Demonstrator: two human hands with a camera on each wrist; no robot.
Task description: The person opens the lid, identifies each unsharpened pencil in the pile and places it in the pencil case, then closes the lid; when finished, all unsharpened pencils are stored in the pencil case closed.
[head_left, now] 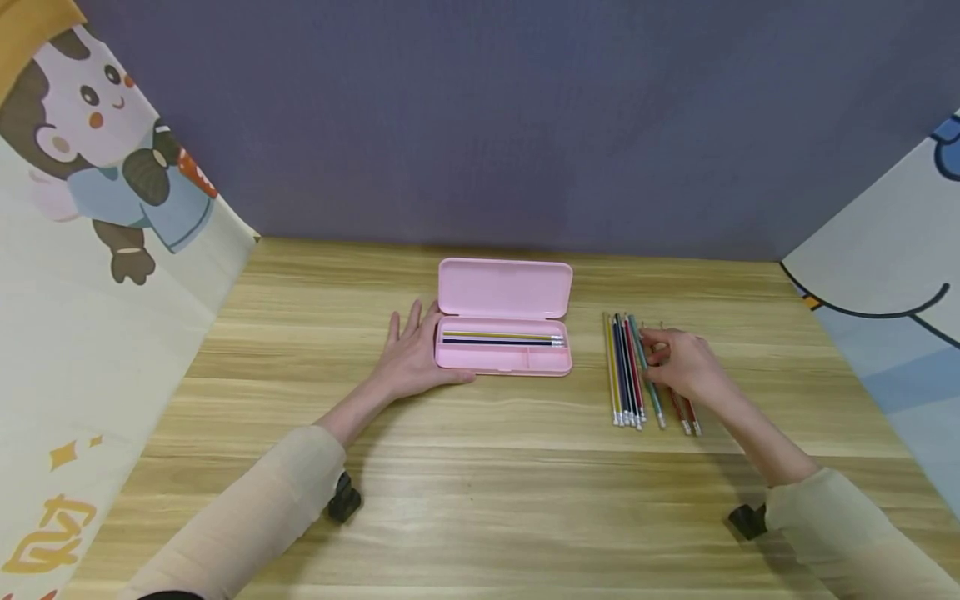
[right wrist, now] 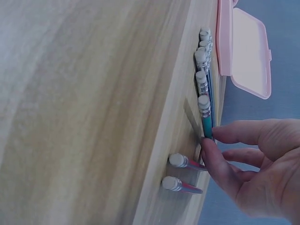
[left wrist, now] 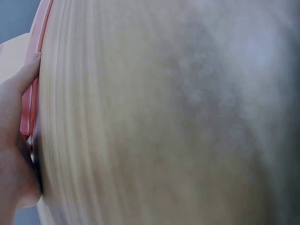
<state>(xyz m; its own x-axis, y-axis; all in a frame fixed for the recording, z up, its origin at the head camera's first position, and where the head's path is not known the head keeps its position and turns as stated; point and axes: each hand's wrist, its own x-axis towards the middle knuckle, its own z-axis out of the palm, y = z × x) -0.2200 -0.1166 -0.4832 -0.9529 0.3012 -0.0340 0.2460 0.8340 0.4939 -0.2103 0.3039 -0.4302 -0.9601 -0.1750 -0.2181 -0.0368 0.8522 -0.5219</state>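
An open pink pencil case lies on the table with its lid raised at the back; a few pencils lie in its long rear compartment. My left hand rests against the case's left end, fingers spread and fairly straight, thumb along the front edge. In the left wrist view, that thumb touches the case's side. My right hand pinches a teal pencil between thumb and index finger, its white eraser end toward me. Left of it lies a row of several pencils; two red pencils lie to its right, partly under the hand.
The wooden table runs back to a dark blue-grey partition. Side panels with cartoon prints stand left and right. A black wrist device shows below the left sleeve, another by the right one.
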